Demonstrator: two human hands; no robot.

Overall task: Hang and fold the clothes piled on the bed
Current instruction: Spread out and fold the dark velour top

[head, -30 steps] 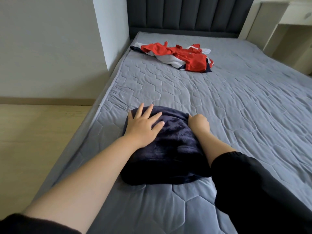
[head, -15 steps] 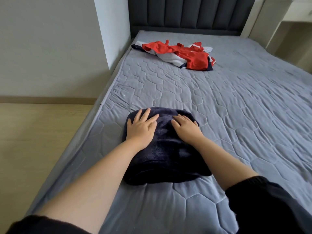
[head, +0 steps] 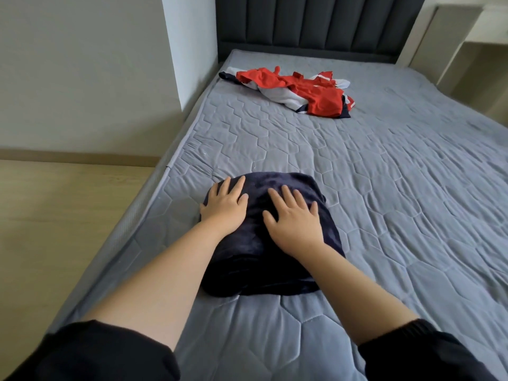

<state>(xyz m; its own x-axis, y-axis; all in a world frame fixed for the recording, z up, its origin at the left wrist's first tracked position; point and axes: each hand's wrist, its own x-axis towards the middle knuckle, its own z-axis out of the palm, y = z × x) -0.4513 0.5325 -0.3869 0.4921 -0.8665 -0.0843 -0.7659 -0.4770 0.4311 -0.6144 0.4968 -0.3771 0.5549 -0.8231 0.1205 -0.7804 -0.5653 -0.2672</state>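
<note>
A folded dark navy fleece garment (head: 264,265) lies on the grey quilted bed (head: 384,202), near its left edge. My left hand (head: 225,206) lies flat on the garment's far left part, fingers straight. My right hand (head: 292,220) presses flat on its top beside the left, fingers spread. Farther up the bed, near the headboard, a crumpled pile of red, white and navy clothes (head: 297,92) lies loose.
The dark padded headboard (head: 316,23) closes the far end. A white wall column (head: 189,50) stands at the bed's far left, with wooden floor (head: 55,229) alongside. A pale wooden desk (head: 472,37) stands at the far right.
My right hand, curled at the garment's right edge a second ago, has come onto its top and now lies flat. My left hand has slid slightly left.
</note>
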